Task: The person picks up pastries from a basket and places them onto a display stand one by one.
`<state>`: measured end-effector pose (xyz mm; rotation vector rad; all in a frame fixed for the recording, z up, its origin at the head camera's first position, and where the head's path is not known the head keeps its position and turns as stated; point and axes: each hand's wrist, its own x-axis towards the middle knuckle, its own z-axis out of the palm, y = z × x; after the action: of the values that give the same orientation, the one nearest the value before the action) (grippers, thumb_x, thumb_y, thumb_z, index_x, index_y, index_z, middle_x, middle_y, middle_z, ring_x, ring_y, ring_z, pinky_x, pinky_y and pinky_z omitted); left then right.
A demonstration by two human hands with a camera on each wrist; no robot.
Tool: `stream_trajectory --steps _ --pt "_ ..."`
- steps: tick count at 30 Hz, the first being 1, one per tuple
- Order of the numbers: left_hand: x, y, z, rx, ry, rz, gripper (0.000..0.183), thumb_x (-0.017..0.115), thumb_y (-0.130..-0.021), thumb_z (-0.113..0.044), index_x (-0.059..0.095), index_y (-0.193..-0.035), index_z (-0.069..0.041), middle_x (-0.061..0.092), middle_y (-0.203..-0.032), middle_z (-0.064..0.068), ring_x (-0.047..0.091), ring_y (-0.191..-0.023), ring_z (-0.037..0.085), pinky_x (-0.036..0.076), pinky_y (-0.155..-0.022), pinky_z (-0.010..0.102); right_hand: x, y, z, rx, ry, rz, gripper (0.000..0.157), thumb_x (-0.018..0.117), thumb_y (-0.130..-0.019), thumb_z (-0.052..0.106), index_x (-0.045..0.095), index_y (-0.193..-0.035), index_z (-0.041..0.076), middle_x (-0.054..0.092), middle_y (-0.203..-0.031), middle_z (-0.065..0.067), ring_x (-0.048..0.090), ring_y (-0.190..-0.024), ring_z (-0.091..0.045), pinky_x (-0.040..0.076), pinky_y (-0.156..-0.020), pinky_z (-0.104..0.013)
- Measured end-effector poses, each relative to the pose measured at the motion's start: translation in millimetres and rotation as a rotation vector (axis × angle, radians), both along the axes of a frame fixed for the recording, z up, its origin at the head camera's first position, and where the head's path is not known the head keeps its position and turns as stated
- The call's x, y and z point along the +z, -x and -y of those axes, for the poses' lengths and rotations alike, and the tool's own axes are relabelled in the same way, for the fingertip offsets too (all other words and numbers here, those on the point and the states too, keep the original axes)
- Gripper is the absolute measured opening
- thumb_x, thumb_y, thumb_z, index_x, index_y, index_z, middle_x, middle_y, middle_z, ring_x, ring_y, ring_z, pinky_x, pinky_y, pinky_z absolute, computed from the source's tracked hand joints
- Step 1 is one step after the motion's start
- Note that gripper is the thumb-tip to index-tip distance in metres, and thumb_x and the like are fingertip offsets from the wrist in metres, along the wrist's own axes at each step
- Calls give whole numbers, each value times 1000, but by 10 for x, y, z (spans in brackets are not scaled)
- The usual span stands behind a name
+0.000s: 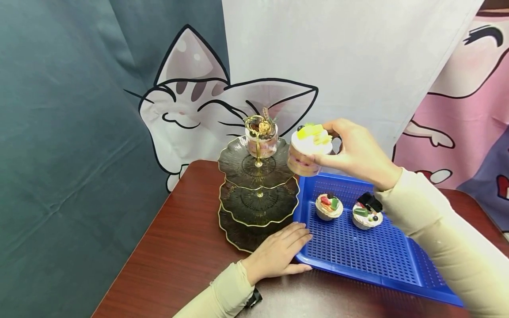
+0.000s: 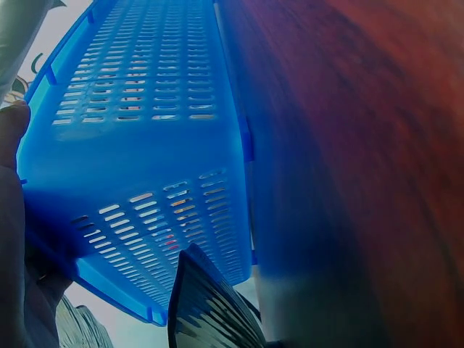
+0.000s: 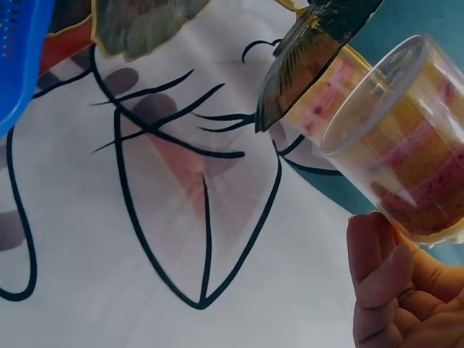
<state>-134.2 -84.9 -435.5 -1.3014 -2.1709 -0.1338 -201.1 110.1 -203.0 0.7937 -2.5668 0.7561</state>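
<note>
Your right hand (image 1: 355,152) has a pinch on the yellow-topped cake cup (image 1: 305,155), up in the air just right of the tiered stand (image 1: 259,210). Your left hand (image 1: 280,251) is pretty much flat, fingers straight, on a corner of the blue basket (image 1: 366,251) with two cupcakes (image 1: 328,207) inside.

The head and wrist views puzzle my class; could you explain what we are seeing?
No robot: these are a person's bare left hand and right hand. The widest picture comes from a head camera looking down. The others come from the wrists: the left shows the side of a blue basket, the right a close-up of the cake cup held in the right hand. On the table stand the basket, holding a red-topped tart and a black-topped tart, and a tiered stand with a second cake cup on its top tier. The left hand rests on the basket's rim.
</note>
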Motion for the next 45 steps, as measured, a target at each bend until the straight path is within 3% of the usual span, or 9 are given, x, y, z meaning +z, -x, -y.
stream_trajectory --steps 7,19,29,45 --pt "5 -5 1 3 7 10 65 57 -88 -58 57 -128 -7 59 -130 5 50 -130 20 28 -121 30 -9 5 185 6 -12 13 60 78 -73 32 60 -120 -1 64 -110 -18 60 -95 -30 50 -79 -42" --pt "18 -12 0 -5 1 11 64 58 -87 -57 57 -128 -7 60 -130 5 51 -129 20 30 -120 31 -149 19 482 -41 -67 -27 62 77 -72 42 59 -118 5 62 -113 -12 61 -95 -28 54 -77 -49" --pt "9 -12 6 1 6 5 64 57 -87 -58 58 -127 -7 60 -129 5 51 -129 20 29 -120 31 -230 6 629 -99 -53 -28 62 76 -71 47 60 -114 5 62 -104 -10 61 -88 -24 54 -67 -44" --pt "6 -27 1 24 17 -2 65 56 -87 -60 58 -127 -9 60 -129 4 50 -130 19 29 -120 30 -266 -48 671 -101 -58 -101 67 79 -65 57 61 -109 9 63 -96 -6 61 -84 -20 53 -63 -41"
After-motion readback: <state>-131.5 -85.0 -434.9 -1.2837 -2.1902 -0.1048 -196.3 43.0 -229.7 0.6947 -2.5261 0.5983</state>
